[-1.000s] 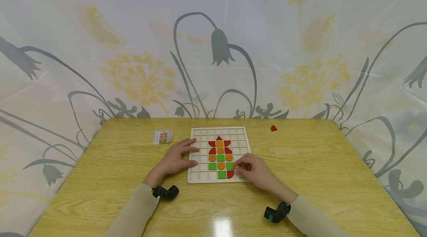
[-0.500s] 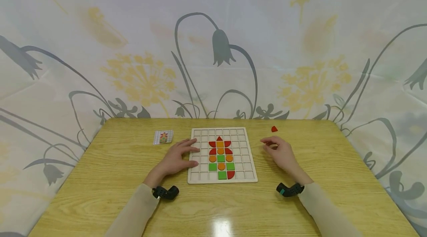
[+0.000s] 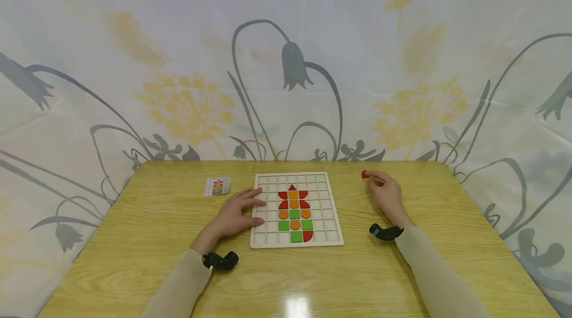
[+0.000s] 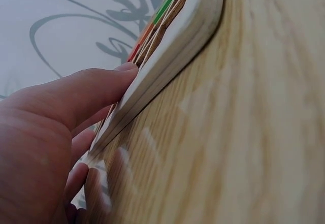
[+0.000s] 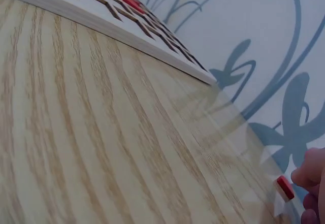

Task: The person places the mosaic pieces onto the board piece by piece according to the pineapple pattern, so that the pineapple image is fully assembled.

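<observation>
A white grid board [image 3: 328, 221] lies on the table, with red, orange and green pieces set in its middle cells. My left hand [image 3: 234, 213] rests on its left edge, fingers spread; in the left wrist view the thumb [image 4: 109, 84] touches the rim. A loose red piece with a curved edge [image 3: 364, 174] lies at the back right of the table. My right hand [image 3: 388, 196] reaches to it, index fingertip at the piece and partly covering it. In the right wrist view the red piece [image 5: 286, 187] sits on the wood beside the fingertips; a firm grip does not show.
A small card [image 3: 217, 186] printed with a coloured pattern on a grid lies left of the board. The wooden table [image 3: 250, 283] meets a flower-printed cloth [image 3: 286, 109] at its back edge. Each wrist wears a black device, such as the right one [image 3: 385, 232].
My right hand has left the board's lower right part, moved right and away across the table, and come to the loose red piece. The left hand stays on the board's edge.
</observation>
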Demonstrator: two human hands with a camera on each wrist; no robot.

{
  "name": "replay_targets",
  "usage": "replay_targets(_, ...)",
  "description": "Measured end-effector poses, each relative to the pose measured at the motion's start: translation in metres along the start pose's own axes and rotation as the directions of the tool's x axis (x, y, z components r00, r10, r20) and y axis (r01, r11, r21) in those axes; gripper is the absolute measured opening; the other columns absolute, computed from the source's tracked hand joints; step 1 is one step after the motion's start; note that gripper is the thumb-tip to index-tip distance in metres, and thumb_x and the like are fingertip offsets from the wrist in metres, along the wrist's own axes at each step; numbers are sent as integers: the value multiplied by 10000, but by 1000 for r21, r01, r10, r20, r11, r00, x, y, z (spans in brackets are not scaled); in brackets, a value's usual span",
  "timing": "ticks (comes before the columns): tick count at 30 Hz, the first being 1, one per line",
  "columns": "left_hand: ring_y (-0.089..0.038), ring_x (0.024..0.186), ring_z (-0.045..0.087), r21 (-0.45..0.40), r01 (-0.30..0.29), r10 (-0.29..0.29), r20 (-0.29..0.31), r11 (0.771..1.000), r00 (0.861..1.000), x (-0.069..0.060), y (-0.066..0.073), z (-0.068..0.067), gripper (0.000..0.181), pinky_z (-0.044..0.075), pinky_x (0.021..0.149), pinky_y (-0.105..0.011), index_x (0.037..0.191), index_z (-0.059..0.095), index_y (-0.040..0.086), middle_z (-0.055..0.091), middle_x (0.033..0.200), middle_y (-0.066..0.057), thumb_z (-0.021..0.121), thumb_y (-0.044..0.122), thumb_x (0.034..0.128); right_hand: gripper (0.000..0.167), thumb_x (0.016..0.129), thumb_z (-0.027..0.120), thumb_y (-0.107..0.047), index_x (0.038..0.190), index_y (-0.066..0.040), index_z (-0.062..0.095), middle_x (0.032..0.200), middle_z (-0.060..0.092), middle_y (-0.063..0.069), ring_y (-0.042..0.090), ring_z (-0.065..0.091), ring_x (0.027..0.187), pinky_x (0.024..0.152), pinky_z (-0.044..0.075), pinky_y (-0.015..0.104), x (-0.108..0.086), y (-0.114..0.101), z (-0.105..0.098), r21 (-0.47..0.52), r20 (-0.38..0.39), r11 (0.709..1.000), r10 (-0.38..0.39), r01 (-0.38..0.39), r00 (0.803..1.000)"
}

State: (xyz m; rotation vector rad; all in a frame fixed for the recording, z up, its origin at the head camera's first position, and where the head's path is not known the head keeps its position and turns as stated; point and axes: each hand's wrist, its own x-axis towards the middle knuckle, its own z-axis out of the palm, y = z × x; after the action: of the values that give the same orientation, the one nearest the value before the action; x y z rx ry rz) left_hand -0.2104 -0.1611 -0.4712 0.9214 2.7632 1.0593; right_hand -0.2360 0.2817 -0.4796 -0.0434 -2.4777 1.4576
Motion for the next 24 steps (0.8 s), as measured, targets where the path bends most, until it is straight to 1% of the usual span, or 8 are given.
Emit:
replay_targets(2,-384,1452,279,2,1,-1,-1,1000,1000,0,-1,1,432,227,1118,-638,1258,703,126,416,1550,-85,763,321,878,300,976,586,-37,1261,-6,673,1335,603,197,342,592,1152,840,458,198,2,1,1,-14,4,1000,2,-2,1000)
replay_targets(5,-380,1452,280,1,7,-7,-6,1000,1000,0,-2,2,431,230,1118,-637,1257,704,128,416,1551,-77,770,313,873,304,969,598,-42,1259,12,671,1352,592,200,345,556,1232,965,468,329,3,1,4,-25,10,1000,-3,3,1000)
replay_targets(7,-381,1449,286,2,9,-9,-11,1000,1000,1,-2,2,428,235,1116,-636,1250,708,130,422,1548,-75,774,313,869,316,966,597,-39,1267,33,660,1387,563,209,349,510,1298,1038,437,407,4,1,5,-29,23,1000,-8,9,1000)
replay_targets(9,-377,1452,283,-2,11,-11,-7,1000,1000,1,-2,3,429,232,1119,-633,1249,709,132,420,1550,-71,775,316,868,325,967,591,-36,1277,42,651,1417,537,207,360,476,1331,1063,411,467,3,2,5,-45,38,999,-4,6,999)
replay_targets(12,-372,1455,279,-6,13,-13,-5,1000,1000,0,-2,2,429,227,1119,-636,1251,709,140,419,1551,-65,771,329,871,344,969,584,-40,1296,54,633,1434,519,212,385,440,1353,1091,373,502,3,0,5,-89,62,996,-8,14,998)
replay_targets(16,-369,1455,278,-6,11,-11,-8,1000,1000,0,-4,3,428,223,1118,-642,1257,705,149,416,1553,-61,766,337,877,329,968,592,-55,1272,56,650,1389,546,228,417,459,1318,1085,366,530,1,-1,6,-133,59,991,-16,24,998)
replay_targets(19,-368,1455,279,-1,8,-8,-11,1000,1000,0,-5,3,427,224,1118,-642,1259,703,152,414,1554,-60,764,335,879,280,966,607,-59,1208,58,685,1313,572,245,433,503,1240,1042,398,542,1,-2,7,-151,35,988,-19,24,999)
replay_targets(24,-368,1454,282,3,4,-4,-9,1000,1000,1,-4,3,423,230,1114,-643,1255,705,149,417,1552,-64,763,337,880,209,958,631,-51,1106,66,719,1207,600,240,416,561,1121,966,447,528,1,-1,9,-175,-7,984,-24,22,1000)
